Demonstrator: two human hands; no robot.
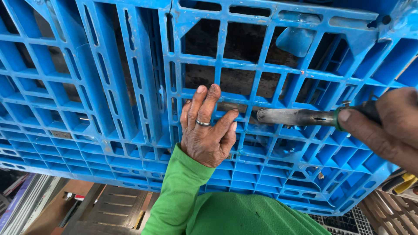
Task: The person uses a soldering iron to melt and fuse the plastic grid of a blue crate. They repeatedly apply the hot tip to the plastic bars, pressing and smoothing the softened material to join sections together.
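Hands on blue pallet [130, 87].
I see left hand [207, 130] flat, fingers spread on the grid; right hand [387, 126] clamped round a metal-nozzled tool [296, 116].

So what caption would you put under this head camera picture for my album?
Left hand pressed on a blue pallet, right hand pointing a metal tool at it.

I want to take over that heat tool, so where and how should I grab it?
Grip the dark handle behind the green collar, coming from the right, where the right hand holds it. The metal nozzle points left at the blue pallet and may be hot.
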